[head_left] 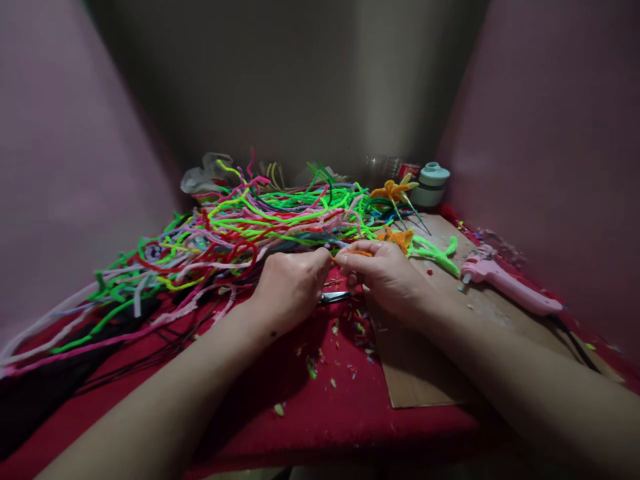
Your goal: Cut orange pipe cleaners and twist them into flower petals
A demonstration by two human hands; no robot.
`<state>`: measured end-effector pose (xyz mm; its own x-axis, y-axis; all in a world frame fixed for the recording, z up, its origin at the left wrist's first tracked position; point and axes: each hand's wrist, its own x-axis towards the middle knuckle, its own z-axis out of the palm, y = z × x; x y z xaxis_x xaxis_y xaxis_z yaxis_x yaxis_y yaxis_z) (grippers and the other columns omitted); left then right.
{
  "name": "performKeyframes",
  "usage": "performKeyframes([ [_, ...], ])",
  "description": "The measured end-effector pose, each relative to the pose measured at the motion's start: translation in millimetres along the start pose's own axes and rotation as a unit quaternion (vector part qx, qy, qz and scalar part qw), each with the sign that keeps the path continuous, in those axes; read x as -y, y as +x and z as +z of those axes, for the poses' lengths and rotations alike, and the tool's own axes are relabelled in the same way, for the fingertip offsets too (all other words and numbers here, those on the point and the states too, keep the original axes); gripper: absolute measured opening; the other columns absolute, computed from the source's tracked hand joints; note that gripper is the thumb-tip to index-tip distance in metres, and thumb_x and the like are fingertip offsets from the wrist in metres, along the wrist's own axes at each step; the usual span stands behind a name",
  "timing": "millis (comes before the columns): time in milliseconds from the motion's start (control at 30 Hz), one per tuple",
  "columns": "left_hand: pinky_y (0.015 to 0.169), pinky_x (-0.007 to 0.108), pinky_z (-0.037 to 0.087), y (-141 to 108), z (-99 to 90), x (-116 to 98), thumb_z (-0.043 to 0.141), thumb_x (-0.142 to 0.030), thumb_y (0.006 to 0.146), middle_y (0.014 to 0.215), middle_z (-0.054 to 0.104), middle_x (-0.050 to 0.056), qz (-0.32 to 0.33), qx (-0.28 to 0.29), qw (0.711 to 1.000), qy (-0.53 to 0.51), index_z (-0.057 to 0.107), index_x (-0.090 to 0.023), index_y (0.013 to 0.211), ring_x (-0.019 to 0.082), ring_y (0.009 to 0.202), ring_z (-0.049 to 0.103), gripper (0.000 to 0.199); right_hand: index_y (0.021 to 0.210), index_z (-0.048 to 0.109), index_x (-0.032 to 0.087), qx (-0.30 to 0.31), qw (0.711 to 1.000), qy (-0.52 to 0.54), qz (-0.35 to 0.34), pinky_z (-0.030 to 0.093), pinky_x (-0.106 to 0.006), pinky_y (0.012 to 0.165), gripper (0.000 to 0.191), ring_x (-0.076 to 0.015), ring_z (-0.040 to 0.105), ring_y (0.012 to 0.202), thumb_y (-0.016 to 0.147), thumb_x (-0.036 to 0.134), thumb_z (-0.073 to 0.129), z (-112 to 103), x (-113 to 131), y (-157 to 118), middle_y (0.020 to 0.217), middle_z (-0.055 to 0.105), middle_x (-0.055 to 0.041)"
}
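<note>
My left hand (295, 283) and my right hand (377, 270) meet at the middle of the view, their fingertips almost touching. Both are closed on an orange pipe cleaner (359, 253), which shows mostly along the top of my right fingers. Partly hidden between the hands, a pair of metal scissors (334, 297) lies on the red cloth. A large tangle of coloured pipe cleaners (290, 217) is spread behind and to the left of my hands. Just beyond my right hand sits an orange fuzzy flower (397, 237), beside bright green pipe cleaners (435, 252).
A pink glue gun (510, 283) rests on a brown cardboard sheet (417, 380) at the right, its cord trailing off. Orange and yellow flowers on stems (395, 191) and a pale teal bottle (433, 183) are at the back. Fuzz scraps dot the red cloth (300, 413).
</note>
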<state>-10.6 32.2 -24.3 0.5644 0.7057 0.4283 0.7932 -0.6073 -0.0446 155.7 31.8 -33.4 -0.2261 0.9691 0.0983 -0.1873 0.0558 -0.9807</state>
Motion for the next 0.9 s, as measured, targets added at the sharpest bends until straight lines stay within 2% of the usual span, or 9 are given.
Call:
performKeyframes([
  [200,0.055,0.027,0.036,1.5,2.1,-3.9,0.038,-0.016,0.088,0.076,0.068,0.007,0.015,0.033,0.999,0.025,0.058,-0.016,0.089,0.019,0.066,0.062,0.020,0.064,0.061,0.015,-0.059,0.995,-0.073,-0.022,0.028,-0.024,0.047,0.013,-0.0076,0.041,0.048,0.068,0.025,0.066,0.3,1.2,-3.8,0.054,0.051,0.0029],
  [400,0.057,0.031,0.040,-1.3,1.7,-18.1,0.035,-0.013,0.088,0.074,0.067,0.013,0.061,0.001,0.993,0.103,0.061,-0.011,0.092,0.023,0.067,0.063,0.027,0.050,0.048,0.017,-0.080,0.995,0.037,0.047,0.022,-0.024,0.039,0.020,-0.0069,0.033,0.040,0.062,0.019,0.064,1.3,-6.9,1.6,0.045,0.038,0.0052],
  [533,0.061,0.029,0.044,1.9,2.5,-16.9,0.038,-0.023,0.089,0.076,0.068,0.010,-0.022,-0.007,0.996,-0.085,0.063,-0.013,0.087,0.019,0.068,0.062,0.026,0.047,0.047,0.017,-0.087,0.995,0.039,0.040,0.022,-0.023,0.039,0.020,-0.0060,0.032,0.040,0.059,0.018,0.062,-0.6,-6.7,2.9,0.045,0.038,0.0053],
  [600,0.058,0.026,0.044,5.2,0.0,-10.9,0.040,-0.032,0.090,0.071,0.068,0.007,-0.114,0.042,0.947,-0.297,0.062,-0.015,0.079,0.016,0.061,0.061,0.030,0.048,0.048,0.016,-0.074,0.996,0.029,0.028,0.022,-0.023,0.039,0.017,-0.0055,0.032,0.040,0.059,0.017,0.062,-2.3,-5.4,3.3,0.045,0.039,0.0052],
  [700,0.049,0.023,0.042,8.8,-4.6,-1.1,0.046,-0.039,0.087,0.065,0.066,0.004,-0.201,0.174,0.765,-0.587,0.060,-0.016,0.079,0.012,0.049,0.057,0.028,0.051,0.053,0.015,-0.037,0.999,-0.003,0.019,0.023,-0.023,0.039,0.012,-0.0059,0.034,0.040,0.061,0.016,0.060,-4.8,-3.7,3.3,0.045,0.043,0.0044],
  [733,0.047,0.022,0.040,9.2,-5.3,0.4,0.050,-0.037,0.084,0.065,0.066,0.003,-0.213,0.202,0.719,-0.630,0.060,-0.016,0.080,0.011,0.047,0.056,0.025,0.052,0.054,0.014,-0.028,0.999,-0.016,0.018,0.023,-0.023,0.040,0.012,-0.0060,0.035,0.040,0.062,0.016,0.060,-5.5,-3.3,3.1,0.045,0.044,0.0042],
  [767,0.045,0.021,0.039,9.4,-5.4,0.6,0.053,-0.035,0.082,0.063,0.065,0.002,-0.223,0.217,0.699,-0.644,0.060,-0.016,0.079,0.010,0.046,0.054,0.021,0.052,0.055,0.014,-0.024,0.999,-0.034,0.017,0.023,-0.023,0.040,0.011,-0.0061,0.036,0.041,0.063,0.016,0.060,-6.0,-3.0,2.7,0.045,0.044,0.0040],
  [800,0.045,0.021,0.038,9.3,-4.8,-0.6,0.055,-0.032,0.080,0.060,0.064,0.002,-0.231,0.211,0.712,-0.629,0.060,-0.016,0.077,0.010,0.044,0.053,0.017,0.053,0.056,0.014,-0.027,0.998,-0.053,0.015,0.024,-0.023,0.040,0.011,-0.0062,0.037,0.041,0.063,0.016,0.060,-6.4,-2.9,2.3,0.045,0.045,0.0038],
  [900,0.047,0.021,0.038,8.9,-2.2,-9.1,0.054,-0.024,0.078,0.053,0.059,0.000,-0.223,0.114,0.850,-0.463,0.059,-0.016,0.068,0.010,0.045,0.050,0.014,0.055,0.057,0.014,-0.061,0.994,-0.094,0.015,0.024,-0.022,0.040,0.011,-0.0063,0.038,0.042,0.063,0.016,0.063,-6.4,-3.4,1.6,0.045,0.047,0.0040],
])
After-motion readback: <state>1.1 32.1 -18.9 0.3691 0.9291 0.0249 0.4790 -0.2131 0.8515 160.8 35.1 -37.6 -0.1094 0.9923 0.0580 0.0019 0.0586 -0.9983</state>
